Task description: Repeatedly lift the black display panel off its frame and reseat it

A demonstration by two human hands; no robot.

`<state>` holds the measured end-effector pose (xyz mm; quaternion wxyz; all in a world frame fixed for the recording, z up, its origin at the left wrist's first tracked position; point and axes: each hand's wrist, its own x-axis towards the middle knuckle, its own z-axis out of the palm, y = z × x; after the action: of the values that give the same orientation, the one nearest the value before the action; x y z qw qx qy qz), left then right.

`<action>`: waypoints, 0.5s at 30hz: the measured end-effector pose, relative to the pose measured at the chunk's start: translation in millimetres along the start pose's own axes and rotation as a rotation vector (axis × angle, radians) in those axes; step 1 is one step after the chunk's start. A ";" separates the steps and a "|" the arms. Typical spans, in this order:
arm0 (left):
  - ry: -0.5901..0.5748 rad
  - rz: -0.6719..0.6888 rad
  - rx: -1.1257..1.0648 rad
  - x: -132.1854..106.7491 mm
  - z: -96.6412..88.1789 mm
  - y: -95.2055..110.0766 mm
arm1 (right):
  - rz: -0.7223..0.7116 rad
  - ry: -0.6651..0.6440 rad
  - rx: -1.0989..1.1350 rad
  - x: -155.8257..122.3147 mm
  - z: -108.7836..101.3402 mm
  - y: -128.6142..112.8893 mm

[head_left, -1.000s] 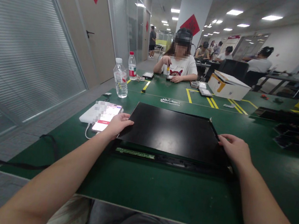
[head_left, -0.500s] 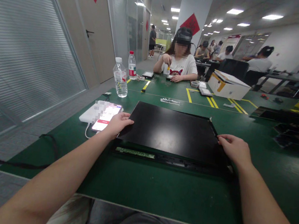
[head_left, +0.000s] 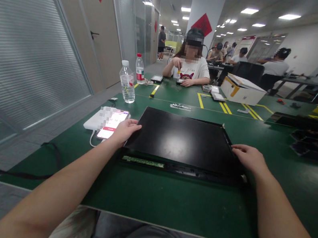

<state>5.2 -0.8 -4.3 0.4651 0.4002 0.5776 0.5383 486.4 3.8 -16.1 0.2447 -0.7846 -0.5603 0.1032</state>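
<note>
Both sides of the flat black rectangular panel (head_left: pixel 182 141) are gripped, so it stays level on the green bench (head_left: pixel 164 197). I hold its left edge with my left hand (head_left: pixel 125 129) and its right edge with my right hand (head_left: pixel 248 157).

Arms: both bare to past the elbow, no sleeves in view
Left hand (head_left: pixel 125 130): no glove
Right hand (head_left: pixel 248 157): no glove
Lap: grey trousers

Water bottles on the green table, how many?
2. A clear bottle stands near the table's left edge, beyond the phone. A red-label bottle stands farther back, by the seated person. More may be hidden behind the white box.
</note>
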 end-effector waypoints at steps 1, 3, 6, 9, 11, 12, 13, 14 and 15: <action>0.004 -0.001 0.000 0.1 0.2 0.0 | 0.005 -0.037 -0.017 2.4 2.1 2.0; 0.017 -0.002 0.003 0.1 1.3 0.2 | 0.000 -0.094 -0.047 7.2 5.8 5.5; 0.045 -0.001 0.028 -0.6 4.6 0.8 | -0.018 -0.155 -0.095 13.4 8.6 9.0; 0.062 0.006 0.060 -2.2 7.8 1.4 | 0.010 -0.191 -0.093 16.0 9.3 10.0; 0.060 0.015 0.077 -3.0 8.8 1.3 | 0.049 -0.193 -0.030 15.2 9.7 10.0; 0.058 0.019 0.084 -3.2 8.9 1.0 | 0.067 -0.188 0.011 14.2 9.9 9.8; 0.057 0.022 0.089 -3.1 8.8 0.5 | 0.081 -0.181 0.053 13.0 10.3 9.7; 0.056 0.026 0.094 -2.7 8.5 -0.3 | 0.093 -0.172 0.092 11.7 10.6 9.4; 0.056 0.034 0.098 -2.0 8.1 -1.4 | 0.103 -0.162 0.129 10.3 10.9 9.0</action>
<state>13.5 -0.8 -5.3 0.4195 0.4168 0.6093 0.5283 492.8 14.0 -28.8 0.2428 -0.7841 -0.5294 0.2144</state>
